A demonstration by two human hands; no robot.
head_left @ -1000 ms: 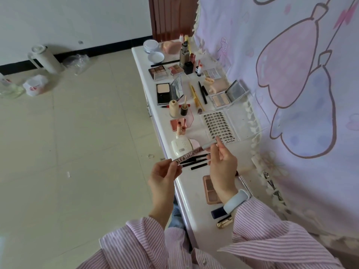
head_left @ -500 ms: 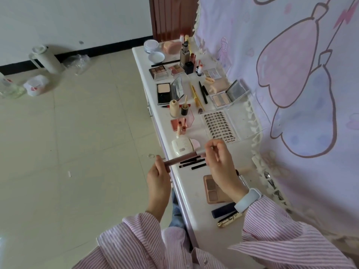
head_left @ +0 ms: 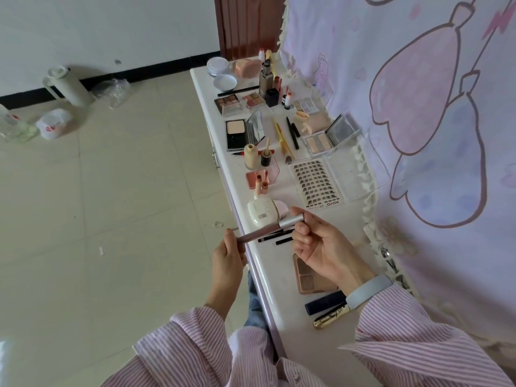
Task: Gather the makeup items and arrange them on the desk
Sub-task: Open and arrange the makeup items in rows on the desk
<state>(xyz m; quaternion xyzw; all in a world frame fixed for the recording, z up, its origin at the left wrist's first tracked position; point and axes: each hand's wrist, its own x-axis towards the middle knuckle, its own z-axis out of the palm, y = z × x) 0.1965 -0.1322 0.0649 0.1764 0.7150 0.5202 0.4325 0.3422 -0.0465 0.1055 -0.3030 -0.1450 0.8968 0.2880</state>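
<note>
Wand (head_left: pixel 268 229) spans both your hands over the table's (head_left: pixel 329 350) edge: left hand (head_left: pixel 227 254) pinches its 8 o'clock end, right hand (head_left: pixel 318 241) clamps the silver 2 o'clock end. Lay it parallel beside the black pencils (head_left: pixel 275 237), releasing only once it rests flat.

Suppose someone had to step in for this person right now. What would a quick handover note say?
Left hand pinches the lower end of a mauve makeup tube; right hand holds its silver cap end, above the desk edge.
On the desk: lash tray, brown palette, navy tube, gold tube, more farther back.
Done: many items laid out.
Left: set the tube down, tidy the rest.
</note>
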